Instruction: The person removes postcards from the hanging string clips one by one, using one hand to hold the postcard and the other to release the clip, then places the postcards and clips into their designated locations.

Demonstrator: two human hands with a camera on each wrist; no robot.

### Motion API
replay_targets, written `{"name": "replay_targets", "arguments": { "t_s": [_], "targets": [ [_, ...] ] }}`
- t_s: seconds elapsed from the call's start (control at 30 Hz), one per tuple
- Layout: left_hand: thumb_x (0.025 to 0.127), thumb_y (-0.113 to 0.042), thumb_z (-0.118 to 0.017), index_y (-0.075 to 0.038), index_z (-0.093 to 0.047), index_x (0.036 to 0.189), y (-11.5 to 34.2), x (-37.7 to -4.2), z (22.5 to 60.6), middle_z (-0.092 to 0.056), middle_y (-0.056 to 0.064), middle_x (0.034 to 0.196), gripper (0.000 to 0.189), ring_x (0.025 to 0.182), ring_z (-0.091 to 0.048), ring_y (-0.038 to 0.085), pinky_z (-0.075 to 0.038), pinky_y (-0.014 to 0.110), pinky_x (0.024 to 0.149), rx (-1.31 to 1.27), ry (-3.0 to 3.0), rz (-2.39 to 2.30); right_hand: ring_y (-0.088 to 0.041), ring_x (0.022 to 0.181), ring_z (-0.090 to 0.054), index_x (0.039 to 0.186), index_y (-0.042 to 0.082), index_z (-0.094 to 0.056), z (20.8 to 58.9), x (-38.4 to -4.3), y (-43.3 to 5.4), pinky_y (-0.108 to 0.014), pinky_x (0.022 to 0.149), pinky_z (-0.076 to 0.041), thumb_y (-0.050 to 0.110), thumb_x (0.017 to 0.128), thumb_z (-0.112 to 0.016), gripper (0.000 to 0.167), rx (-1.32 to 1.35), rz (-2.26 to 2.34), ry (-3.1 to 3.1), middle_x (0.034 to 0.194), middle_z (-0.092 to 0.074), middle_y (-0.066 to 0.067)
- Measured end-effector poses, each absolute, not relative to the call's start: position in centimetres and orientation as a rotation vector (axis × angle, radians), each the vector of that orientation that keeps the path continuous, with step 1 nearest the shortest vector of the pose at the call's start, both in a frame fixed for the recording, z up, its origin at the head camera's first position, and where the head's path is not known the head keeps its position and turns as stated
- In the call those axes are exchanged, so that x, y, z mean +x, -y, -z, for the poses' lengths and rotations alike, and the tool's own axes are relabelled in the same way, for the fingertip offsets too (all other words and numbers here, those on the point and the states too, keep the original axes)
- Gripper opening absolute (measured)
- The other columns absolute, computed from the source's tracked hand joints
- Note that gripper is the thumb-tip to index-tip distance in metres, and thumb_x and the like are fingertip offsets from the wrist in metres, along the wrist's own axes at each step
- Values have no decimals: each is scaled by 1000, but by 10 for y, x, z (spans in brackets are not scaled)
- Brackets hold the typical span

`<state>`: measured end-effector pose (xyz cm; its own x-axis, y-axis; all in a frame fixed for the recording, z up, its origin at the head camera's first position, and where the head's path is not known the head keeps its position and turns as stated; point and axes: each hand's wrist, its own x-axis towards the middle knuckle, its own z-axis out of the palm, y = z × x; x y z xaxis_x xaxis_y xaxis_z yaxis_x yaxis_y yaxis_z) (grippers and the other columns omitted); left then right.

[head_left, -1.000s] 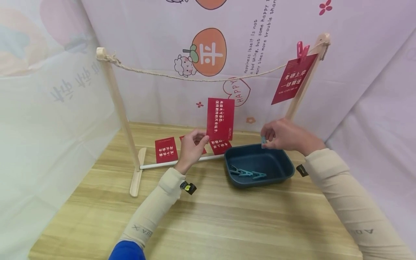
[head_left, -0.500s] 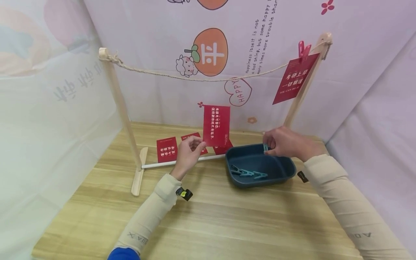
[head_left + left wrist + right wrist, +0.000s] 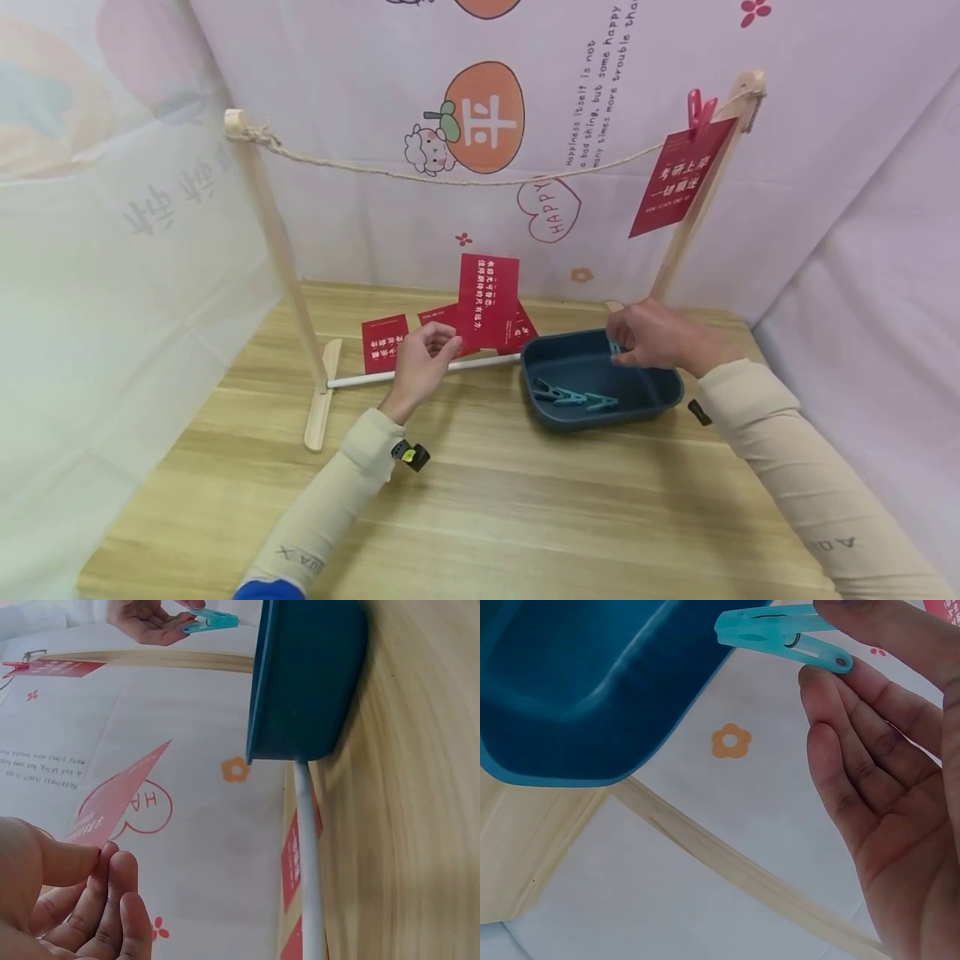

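My left hand (image 3: 422, 362) pinches a red card (image 3: 489, 298) by its lower left corner, between thumb and fingertips, holding it upright above the table. White characters run down the card's face. Over the far right part of a dark blue basin (image 3: 540, 408), my right hand (image 3: 660, 336) pinches a turquoise clothespin (image 3: 769, 634) by its handle end. The right wrist view shows that clothespin gripping nothing. Several more clothespins (image 3: 573, 398) lie on the basin floor. Another red card (image 3: 682, 179) hangs from the rope (image 3: 420, 178) at the right, under a pink clothespin (image 3: 701, 108).
The rope sags between two wooden posts (image 3: 273, 225). A white rod (image 3: 367, 380) runs low between them, in front of the basin's left side. More red cards (image 3: 383, 342) lie behind the rod on the wooden table (image 3: 525, 508). A printed cloth (image 3: 360, 75) hangs behind.
My left hand has moved left and down with the card, which now overlaps the cards on the table. My right hand has lowered slightly toward the basin, still holding the clothespin.
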<state>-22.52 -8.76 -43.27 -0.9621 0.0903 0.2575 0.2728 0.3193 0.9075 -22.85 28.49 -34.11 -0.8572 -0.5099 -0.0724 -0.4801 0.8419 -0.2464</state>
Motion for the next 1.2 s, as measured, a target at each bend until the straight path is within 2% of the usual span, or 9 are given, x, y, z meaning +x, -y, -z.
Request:
{"name": "replay_targets", "arguments": {
  "t_s": [0.27, 0.63, 1.03, 1.2],
  "targets": [
    [103, -17, -70, -2, -71, 117, 99, -221, 439, -77, 14, 106, 21, 97, -74, 27, -61, 31, 87, -287, 2463, 1698, -16, 85, -68, 107, 7, -76, 346, -229, -286, -42, 84, -66, 16, 83, -91, 30, -745, 297, -2860, 98, -76, -7],
    [103, -15, -70, 0, -72, 115, 122, -211, 443, -78, 16, 104, 19, 95, -74, 28, -58, 22, 82, -280, 2491, 1650, -14, 84, -68, 104, 8, -76, 357, -233, -285, -41, 83, -65, 15, 83, -90, 27, -759, 239, -2828, 94, -76, -5],
    [103, -11, -69, 2, -71, 117, 146, -195, 454, -77, 21, 106, 19, 102, -73, 43, -57, 19, 83, -225, 2529, 1662, -13, 84, -70, 104, 9, -76, 369, -232, -284, -42, 81, -65, 17, 83, -90, 26, -782, 240, -2804, 94, -77, -5],
    [103, -12, -69, 1, -70, 116, 155, -187, 457, -77, 20, 106, 19, 100, -74, 38, -56, 18, 83, -189, 2557, 1652, -14, 84, -70, 105, 9, -76, 374, -232, -284, -42, 82, -66, 17, 84, -90, 26, -763, 234, -2795, 95, -77, -6]
  ]
}}
